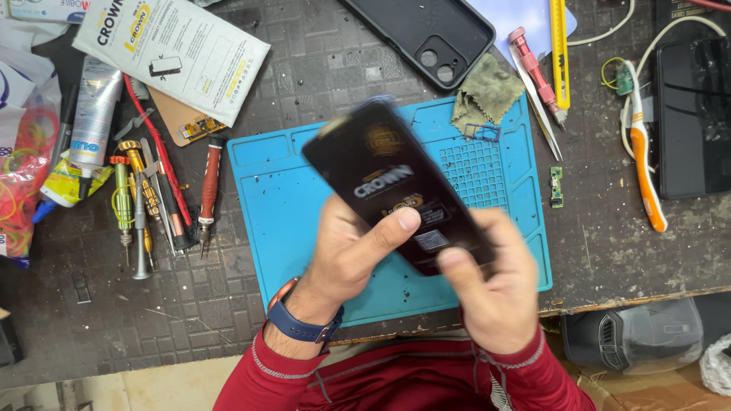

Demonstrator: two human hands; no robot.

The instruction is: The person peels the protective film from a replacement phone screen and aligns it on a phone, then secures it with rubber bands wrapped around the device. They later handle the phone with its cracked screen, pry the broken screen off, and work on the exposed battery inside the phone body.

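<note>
1. I hold a black glossy panel (396,186) in both hands, above the blue work mat (282,205) on the bench (609,243). It is blurred, tilted with its far end toward the left.
2. My left hand (350,255) is closed around the panel's near left edge, thumb pressed flat on its face. A blue watch (301,323) sits on that wrist.
3. My right hand (491,293) grips the near right corner, thumb on top, fingers curled beneath.
4. Left of the mat lie several screwdrivers (141,205) and a red-handled tool (209,190), with a grey tube (95,110) farther left.
5. At the far left lies a white printed packet (175,49).
6. A black phone case (426,34) lies at the far edge, camera cut-outs up.
7. A green cloth (487,91) rests on the mat's far right corner.
8. To the right I see a yellow knife (560,53), a pink-handled driver (533,68), an orange-and-white toothbrush (643,160) and a dark phone (693,118).
</note>
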